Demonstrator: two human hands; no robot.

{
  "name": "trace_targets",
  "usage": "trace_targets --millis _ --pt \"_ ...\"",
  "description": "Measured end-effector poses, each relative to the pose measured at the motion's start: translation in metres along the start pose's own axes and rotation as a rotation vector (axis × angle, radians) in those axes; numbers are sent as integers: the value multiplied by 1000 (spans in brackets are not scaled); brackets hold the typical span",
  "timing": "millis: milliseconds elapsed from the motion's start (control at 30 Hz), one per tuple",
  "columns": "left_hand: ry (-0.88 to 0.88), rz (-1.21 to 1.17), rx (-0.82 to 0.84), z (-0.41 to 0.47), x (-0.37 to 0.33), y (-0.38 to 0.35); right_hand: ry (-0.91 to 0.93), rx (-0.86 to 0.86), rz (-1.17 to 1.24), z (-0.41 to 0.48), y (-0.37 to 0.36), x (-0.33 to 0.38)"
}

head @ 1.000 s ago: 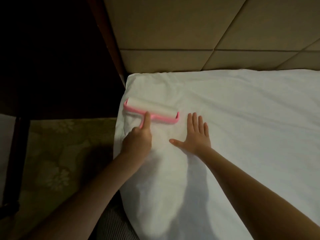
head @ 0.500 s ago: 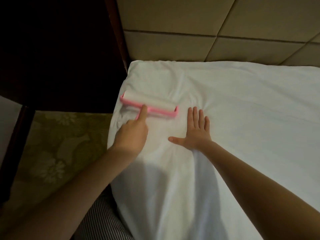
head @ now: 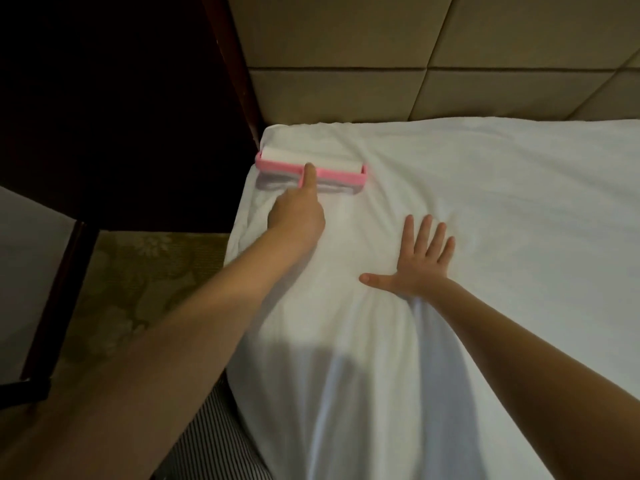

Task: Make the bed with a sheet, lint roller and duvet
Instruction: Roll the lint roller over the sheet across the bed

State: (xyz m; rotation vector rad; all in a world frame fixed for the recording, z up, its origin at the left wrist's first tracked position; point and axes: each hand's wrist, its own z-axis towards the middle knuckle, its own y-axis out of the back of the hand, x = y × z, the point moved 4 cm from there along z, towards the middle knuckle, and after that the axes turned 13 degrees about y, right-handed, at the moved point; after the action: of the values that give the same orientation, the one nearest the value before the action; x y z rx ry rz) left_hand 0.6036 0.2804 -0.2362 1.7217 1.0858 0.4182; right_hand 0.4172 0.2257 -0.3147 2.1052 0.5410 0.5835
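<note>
Lint roller (head: pixel 322 161) — pink frame, white drum, on the white sheet (head: pixel 502 209) at the corner by the padded headboard (head: pixel 339 95). Left hand (head: pixel 296 216) grips its handle, index finger laid along it, likely for steering. Right hand (head: pixel 420 263) — fingers spread flat, probably pinning the sheet taut.

lint roller (head: pixel 332 161) handle: under left hand (head: pixel 297 216) | sheet (head: pixel 485 202): cut right

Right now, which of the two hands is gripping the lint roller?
The left hand: it grips the pink lint roller by the bed's corner, index finger along the handle. The right hand lies flat on the sheet, fingers spread.
</note>
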Motion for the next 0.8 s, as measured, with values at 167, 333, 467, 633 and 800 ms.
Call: trace_targets --millis 167,333,467,633,800 --pt "-54 275 -221 -96 57 -17 44 103 7 -4 8 -3" --pt "-103 101 -78 -32 13 -2 24 -2 -3 2 49 -25" --pt "-86 62 -35 31 -38 10 -48 24 17 12 37 -36" --pt "-31 149 17 -28 -22 -12 -54 48 27 23 26 -41" --pt "-44 249 70 -47 -6 -13 -47 50 8 31 19 -45"
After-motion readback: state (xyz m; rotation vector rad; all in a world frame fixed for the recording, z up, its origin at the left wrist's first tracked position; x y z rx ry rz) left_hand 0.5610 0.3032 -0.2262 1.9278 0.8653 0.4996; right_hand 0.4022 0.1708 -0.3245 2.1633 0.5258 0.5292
